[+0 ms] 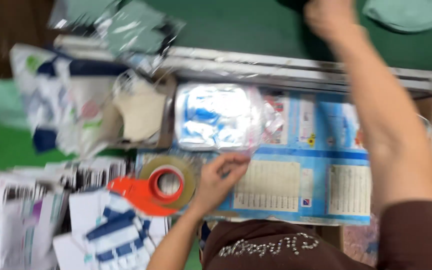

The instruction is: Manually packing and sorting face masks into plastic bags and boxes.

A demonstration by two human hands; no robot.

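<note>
The left hand (220,179) rests low on the counter (301,175) with its fingers curled loosely together, pinching at the lower edge of a clear plastic bag (221,117); whether it has a firm grip on the film is hard to tell through the motion blur. The bag lies flat near the counter's far edge and holds folded white and blue goods, sealed inside so they stay together. The right hand (328,17) is raised far forward over the green surface (256,25) beyond the metal rail (286,67), closed into a loose fist; what it holds, if anything, cannot be seen. Just left of the left hand sits a tape dispenser (163,187), orange with a tan roll, close by for reach. A blue printed sheet (316,150) covers the counter beneath. Left of that lie barcode labels (91,175) and 1 white and blue striped packet (118,232).
</note>
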